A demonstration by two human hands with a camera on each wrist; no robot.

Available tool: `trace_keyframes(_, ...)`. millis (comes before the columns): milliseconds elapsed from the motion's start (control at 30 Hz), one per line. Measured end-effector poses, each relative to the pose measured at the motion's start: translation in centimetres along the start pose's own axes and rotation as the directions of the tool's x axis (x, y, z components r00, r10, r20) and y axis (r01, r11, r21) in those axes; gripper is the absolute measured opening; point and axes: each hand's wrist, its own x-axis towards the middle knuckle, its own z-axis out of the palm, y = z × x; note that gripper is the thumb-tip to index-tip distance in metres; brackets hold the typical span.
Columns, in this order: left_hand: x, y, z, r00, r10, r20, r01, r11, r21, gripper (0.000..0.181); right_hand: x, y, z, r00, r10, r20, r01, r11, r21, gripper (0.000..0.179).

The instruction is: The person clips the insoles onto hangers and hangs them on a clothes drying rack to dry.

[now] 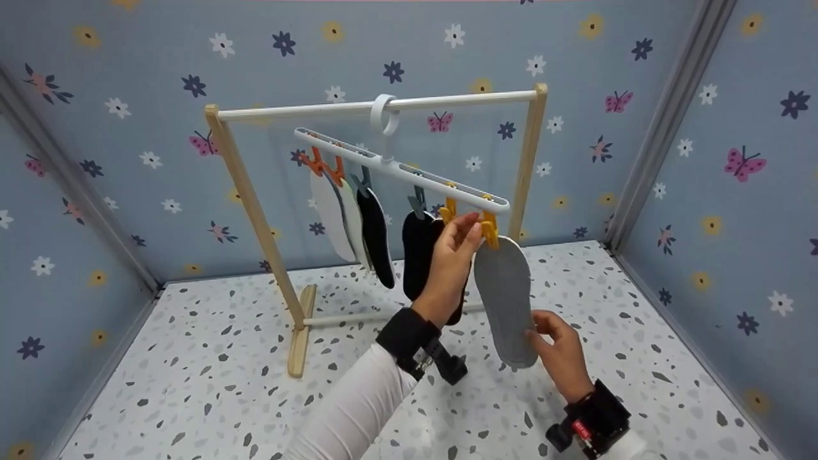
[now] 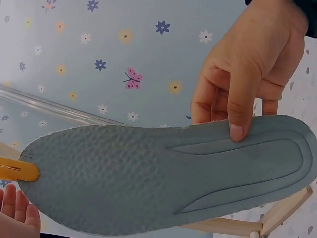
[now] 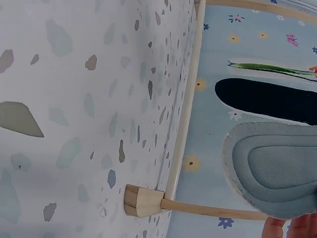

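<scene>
A grey insole (image 1: 505,300) hangs from a yellow clothespin (image 1: 489,231) at the near end of a white hanger (image 1: 441,185). My right hand (image 1: 565,354) pinches the insole's lower edge, thumb on its face and fingers behind, as the left wrist view shows. Beside that clothespin is my left hand (image 1: 450,259), fingers loosely bent; in the left wrist view its fingertips (image 2: 21,206) sit apart from the clip. A second yellow clothespin (image 1: 449,209) is partly behind the left hand. Black insoles (image 1: 418,252) hang behind the left wrist, partly hidden.
The hanger hooks over the top bar (image 1: 460,101) of a wooden rack (image 1: 255,217). At its far end, orange clothespins (image 1: 337,170) hold light insoles (image 1: 331,214), and a grey-green one holds a black insole (image 1: 375,236). The speckled tabletop (image 1: 211,377) meets flowered walls (image 1: 735,211).
</scene>
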Motion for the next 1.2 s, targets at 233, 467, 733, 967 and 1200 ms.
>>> trace_keyframes(233, -1.6, -0.3, -1.3, 0.999, 0.031, -0.007, -0.031, 0.999, 0.040, 0.037, 0.2, -0.1, 0.1, 1.000, 0.000, 0.006, 0.000, 1.000, -0.009, 0.027)
trace_keyframes(467, -2.4, -0.5, -3.3, 0.999, 0.051, -0.011, -0.050, 0.993, 0.105, 0.036, 0.9, 0.6, 0.1, 0.998, 0.061, 0.009, -0.061, 0.998, -0.015, 0.028)
trace_keyframes(733, -3.3, -1.1, -6.8, 0.998, 0.053, -0.043, -0.040, 0.963, 0.268, 0.038, 1.3, 0.6, -0.1, 0.996, 0.088, 0.008, -0.088, 0.996, 0.033, 0.043)
trace_keyframes(967, -3.5, -2.6, -10.5, 0.991, 0.092, -0.100, -0.032, 0.875, 0.482, 0.036, 1.2, 0.2, 0.4, 1.000, 0.010, -0.013, -0.010, 0.999, 0.054, 0.041)
trace_keyframes(1200, -4.0, -3.8, -12.7, 0.976, 0.219, 0.016, -0.137, 0.550, 0.824, 0.038, 1.1, 0.4, 1.3, 0.975, -0.215, 0.048, 0.219, 0.967, -0.126, 0.034)
